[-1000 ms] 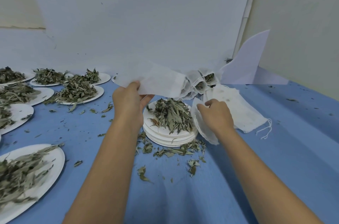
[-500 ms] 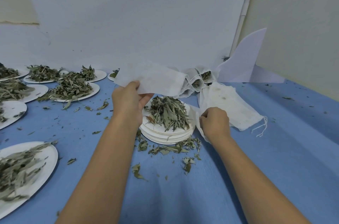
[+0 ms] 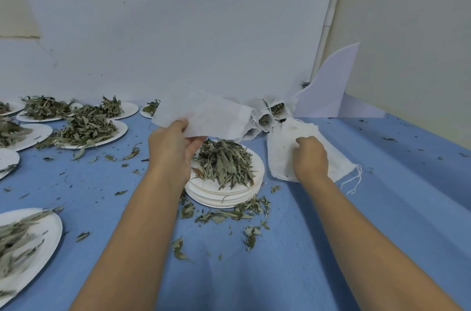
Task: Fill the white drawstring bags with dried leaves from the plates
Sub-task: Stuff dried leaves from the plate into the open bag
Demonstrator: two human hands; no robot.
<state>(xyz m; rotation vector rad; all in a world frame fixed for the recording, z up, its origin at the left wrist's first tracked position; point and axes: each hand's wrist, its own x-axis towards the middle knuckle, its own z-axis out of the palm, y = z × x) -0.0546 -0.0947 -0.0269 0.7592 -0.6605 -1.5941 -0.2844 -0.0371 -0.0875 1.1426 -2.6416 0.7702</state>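
- surface [image 3: 356, 221]: blue cloth cover, strewn with leaf crumbs.
- room: pale wall [image 3: 191, 30] behind; white pipe [image 3: 328, 17] in the corner; white board offcut [image 3: 331, 91] leaning there.
- stack of paper plates [image 3: 224, 196]: centre, heaped with dried leaves [image 3: 224, 163].
- further plates of leaves [image 3: 84, 130]: left side.
- left hand [image 3: 173, 147]: pinching an empty white drawstring bag [image 3: 204, 117] above the stack.
- right hand [image 3: 309, 158]: fingers curled, resting on a pile of flat bags [image 3: 339, 160] right of the stack.
- filled bags [image 3: 270, 113]: against the wall.
- writing: none legible.
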